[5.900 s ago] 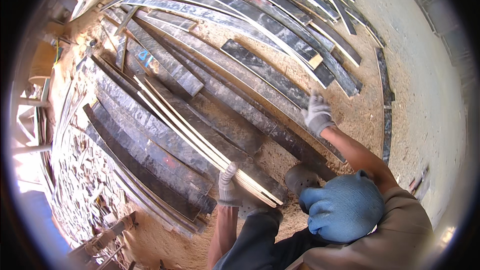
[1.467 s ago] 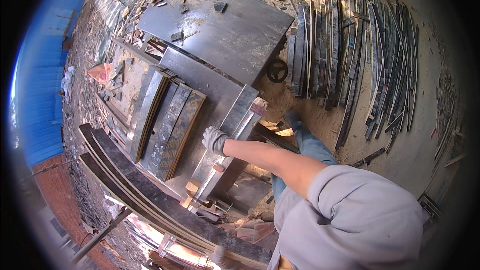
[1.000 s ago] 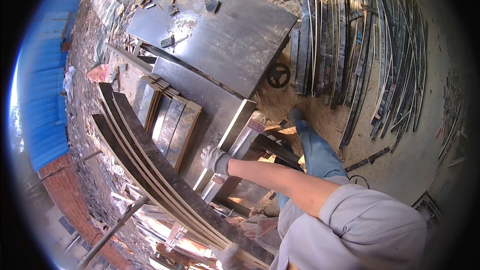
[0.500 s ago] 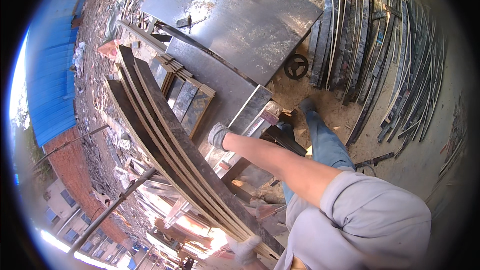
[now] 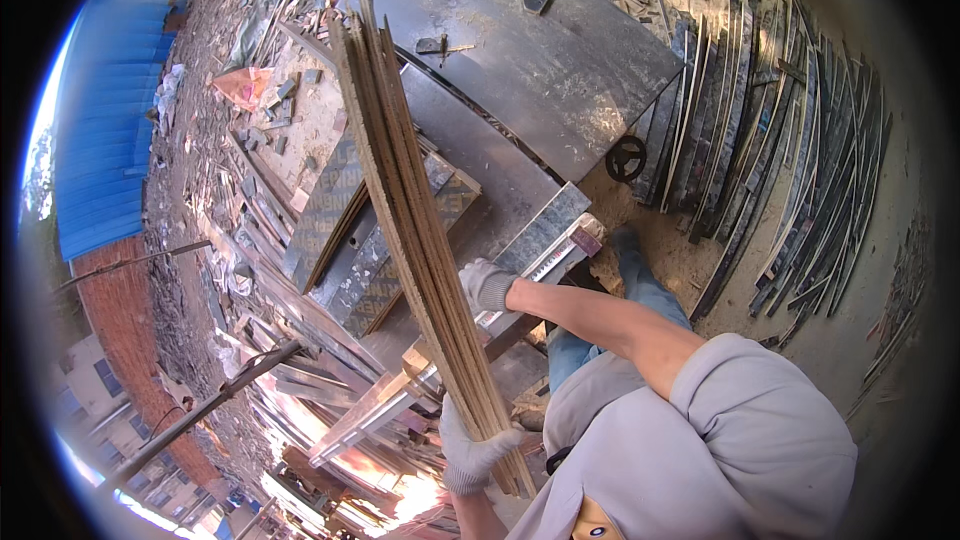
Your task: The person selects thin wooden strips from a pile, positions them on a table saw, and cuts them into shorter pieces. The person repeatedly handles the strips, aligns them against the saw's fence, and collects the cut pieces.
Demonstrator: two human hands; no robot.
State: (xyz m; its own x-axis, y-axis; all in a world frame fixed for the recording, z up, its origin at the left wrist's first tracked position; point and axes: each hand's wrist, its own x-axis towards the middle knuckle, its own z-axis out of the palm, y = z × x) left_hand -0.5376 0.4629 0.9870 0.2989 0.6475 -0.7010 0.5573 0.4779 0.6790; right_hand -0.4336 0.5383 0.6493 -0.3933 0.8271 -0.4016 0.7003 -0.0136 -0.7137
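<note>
A bundle of several long plywood strips (image 5: 405,195) stands tilted on edge, running from beside my body out over a dark metal worktable (image 5: 560,70). My left hand (image 5: 475,448), in a pale knit glove, is wrapped round its near end, with the thumb over the strips. Close against the right side of the bundle is my gloved right hand (image 5: 487,285), fingers bent; whatever they hold is hidden. Beside that hand a straight guide bar (image 5: 545,230) with a scale strip crosses the table. Shorter printed boards (image 5: 375,280) lie stacked beyond the bundle.
A black handwheel (image 5: 627,158) sits under the table's right edge. Long dark strips (image 5: 790,170) lie in piles on the ground at right. Scrap wood and rubble cover the left side, with a metal pole (image 5: 205,415) slanting through. Small offcuts (image 5: 536,1) rest on the tabletop.
The bundle has swung right and turned, so its edges now face me rather than its broad dark faces. My left hand has moved up with it. The right hand sits slightly farther right.
</note>
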